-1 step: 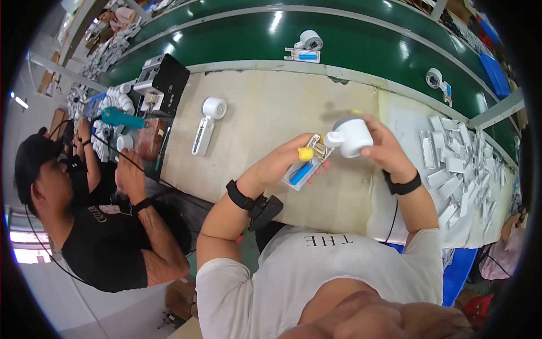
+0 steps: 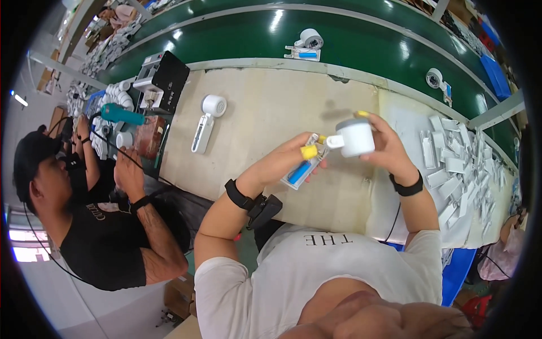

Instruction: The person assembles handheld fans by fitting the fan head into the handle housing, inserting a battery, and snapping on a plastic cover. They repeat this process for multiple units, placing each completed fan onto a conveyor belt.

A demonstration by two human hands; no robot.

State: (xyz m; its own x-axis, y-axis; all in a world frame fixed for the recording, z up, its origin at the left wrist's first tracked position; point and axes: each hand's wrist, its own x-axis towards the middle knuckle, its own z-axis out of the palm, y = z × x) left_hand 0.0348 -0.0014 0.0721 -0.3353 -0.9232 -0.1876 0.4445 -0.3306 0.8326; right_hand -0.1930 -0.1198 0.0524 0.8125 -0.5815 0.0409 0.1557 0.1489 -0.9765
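My left hand (image 2: 282, 161) is closed around an open white handle shell (image 2: 292, 179), in which a blue cylinder (image 2: 300, 172) like a battery cell lies. Yellow covers sit on some fingertips of both hands. In my right hand (image 2: 387, 144) I hold a white drum-shaped head (image 2: 357, 138) with a grey rim, thumb on the near side and fingers behind. Its short neck points left and meets the upper end of the handle shell; whether they are joined I cannot tell. A complete white handheld unit (image 2: 208, 121) with a round head lies on the table to the left.
Many white shell parts (image 2: 451, 164) are heaped at the right. Beyond the table a green conveyor (image 2: 237, 42) carries similar units (image 2: 307, 45). A black machine (image 2: 164, 82) and a teal power tool (image 2: 121, 114) stand at the left, beside a co-worker (image 2: 107, 226) in black.
My right hand and the round head have shifted slightly, and the head's side now faces me more squarely. The left hand has hardly moved.
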